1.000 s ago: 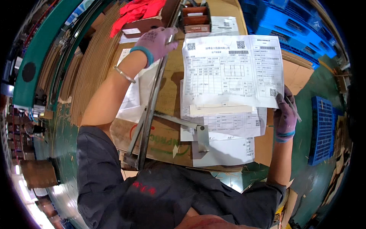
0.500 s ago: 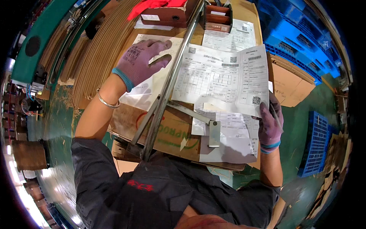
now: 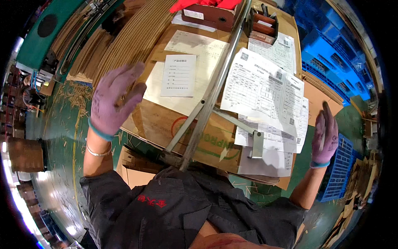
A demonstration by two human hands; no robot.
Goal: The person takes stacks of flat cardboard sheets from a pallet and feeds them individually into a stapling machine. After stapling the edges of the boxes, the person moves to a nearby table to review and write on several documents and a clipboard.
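My left hand (image 3: 117, 97), in a purple glove with a teal cuff, is raised off the table's left edge, thumb and fingers apart, nothing in it. Close to it, a small printed slip (image 3: 178, 76) lies on larger pale sheets (image 3: 157, 89). Off the table's right edge is my right hand (image 3: 325, 137), gloved alike and seen edge-on. A thin grey pen-like stick (image 3: 322, 140) shows against its palm, partly hidden by the fingers. Left of that hand, printed forms (image 3: 263, 89) lie overlapped on other papers, their lower edge slightly curled.
A metal bar (image 3: 215, 83) with a hinged bracket (image 3: 257, 145) crosses the cardboard-topped table (image 3: 195, 143). At its far end stand a brown box (image 3: 209, 16) with red cloth and a pen holder (image 3: 263, 27). Stacked cardboard (image 3: 137, 33) is left; blue pallets (image 3: 336, 62) are right.
My left hand has drawn back left, uncovering the small slip. The right hand has let go of the printed forms and moved right; the forms now lie lower on the papers. The view has shifted.
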